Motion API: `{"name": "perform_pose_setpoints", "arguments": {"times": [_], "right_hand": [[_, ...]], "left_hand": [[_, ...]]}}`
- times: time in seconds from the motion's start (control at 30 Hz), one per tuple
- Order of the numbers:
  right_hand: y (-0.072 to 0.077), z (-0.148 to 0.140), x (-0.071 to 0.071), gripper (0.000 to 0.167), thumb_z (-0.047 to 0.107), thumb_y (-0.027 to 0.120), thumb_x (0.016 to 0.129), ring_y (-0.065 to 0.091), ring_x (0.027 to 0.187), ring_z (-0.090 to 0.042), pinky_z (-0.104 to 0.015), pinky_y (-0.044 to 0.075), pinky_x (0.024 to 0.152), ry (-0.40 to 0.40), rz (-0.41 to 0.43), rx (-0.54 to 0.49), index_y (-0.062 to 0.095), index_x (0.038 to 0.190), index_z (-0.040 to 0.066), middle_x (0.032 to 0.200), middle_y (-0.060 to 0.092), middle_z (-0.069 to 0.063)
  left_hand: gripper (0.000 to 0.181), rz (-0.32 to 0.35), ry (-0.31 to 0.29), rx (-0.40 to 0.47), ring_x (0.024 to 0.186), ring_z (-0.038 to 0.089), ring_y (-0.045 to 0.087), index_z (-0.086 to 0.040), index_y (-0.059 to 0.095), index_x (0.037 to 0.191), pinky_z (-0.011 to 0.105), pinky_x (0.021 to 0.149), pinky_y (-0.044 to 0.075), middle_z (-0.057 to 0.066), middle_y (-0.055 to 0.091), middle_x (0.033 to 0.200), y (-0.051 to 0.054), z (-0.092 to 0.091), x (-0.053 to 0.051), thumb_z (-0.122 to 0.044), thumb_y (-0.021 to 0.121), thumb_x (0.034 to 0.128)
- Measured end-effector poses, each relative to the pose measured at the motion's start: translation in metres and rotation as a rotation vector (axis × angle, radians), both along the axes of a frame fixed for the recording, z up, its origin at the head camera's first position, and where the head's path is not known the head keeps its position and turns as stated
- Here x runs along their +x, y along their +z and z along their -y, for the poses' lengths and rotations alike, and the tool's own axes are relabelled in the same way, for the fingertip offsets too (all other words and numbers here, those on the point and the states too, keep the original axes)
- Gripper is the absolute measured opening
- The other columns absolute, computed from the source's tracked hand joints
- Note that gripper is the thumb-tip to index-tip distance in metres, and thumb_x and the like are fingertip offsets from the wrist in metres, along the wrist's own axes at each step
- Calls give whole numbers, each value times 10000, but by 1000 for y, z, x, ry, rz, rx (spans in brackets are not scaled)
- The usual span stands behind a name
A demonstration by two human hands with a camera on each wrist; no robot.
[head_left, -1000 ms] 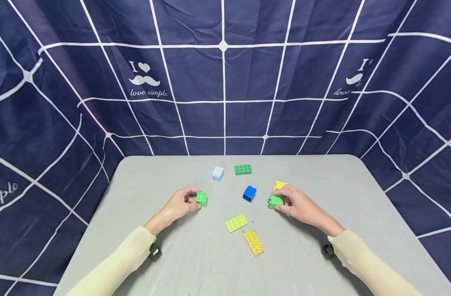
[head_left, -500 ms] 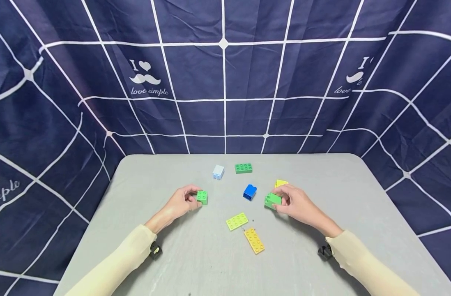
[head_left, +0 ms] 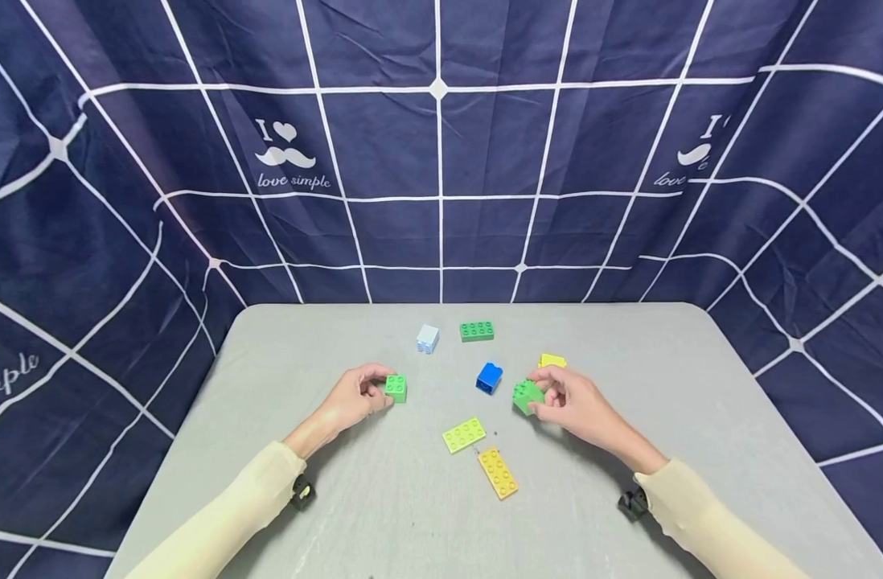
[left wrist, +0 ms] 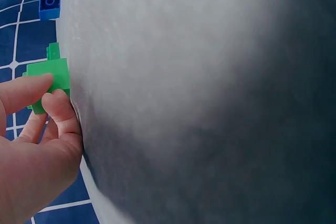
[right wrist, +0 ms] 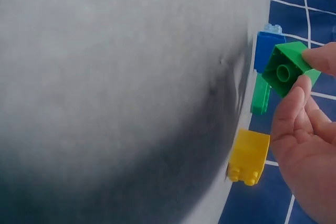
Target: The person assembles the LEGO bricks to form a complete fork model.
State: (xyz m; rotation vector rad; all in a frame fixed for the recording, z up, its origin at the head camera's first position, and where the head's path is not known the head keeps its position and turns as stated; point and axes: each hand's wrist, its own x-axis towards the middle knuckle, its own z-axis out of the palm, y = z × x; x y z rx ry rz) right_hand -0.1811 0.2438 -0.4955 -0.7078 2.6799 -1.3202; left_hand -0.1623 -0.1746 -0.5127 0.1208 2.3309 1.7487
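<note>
My left hand (head_left: 358,396) pinches a bright green brick (head_left: 395,388) between thumb and fingers, its studs facing up. In the left wrist view the thumb lies along the side of that brick (left wrist: 55,74). Across the table, my right hand (head_left: 575,402) grips a second green brick (head_left: 527,396), tilted with its studs toward the left. Its hollow underside with a round tube shows in the right wrist view, where the green brick (right wrist: 289,69) sits between thumb and fingertips. Just behind the right hand lies a yellow brick (head_left: 552,361), partly hidden. A blue brick (head_left: 488,378) lies between the hands.
Toward the back of the grey table (head_left: 326,515) are a light blue brick (head_left: 427,338) and a flat dark green brick (head_left: 476,331). A lime plate brick (head_left: 464,435) and an orange-yellow one (head_left: 498,473) lie nearer the front. A dark blue curtain (head_left: 384,233) surrounds the table.
My right hand has moved slightly left with its green brick, turning it so that it tilts more. The left hand and its brick have stayed in place.
</note>
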Motion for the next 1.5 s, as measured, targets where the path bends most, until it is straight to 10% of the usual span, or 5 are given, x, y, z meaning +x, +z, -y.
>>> {"name": "perform_pose_setpoints", "arguments": {"times": [1.5], "right_hand": [[4,23,9,377,94,821,942,624,773,-142,-245,504,694,30,96,-120,660,1282,70,910,666,-29]], "left_hand": [[404,-7,-37,29,774,178,588,52,682,1324,267,635,489,121,696,1033,1,5,-2,58,759,927]]}}
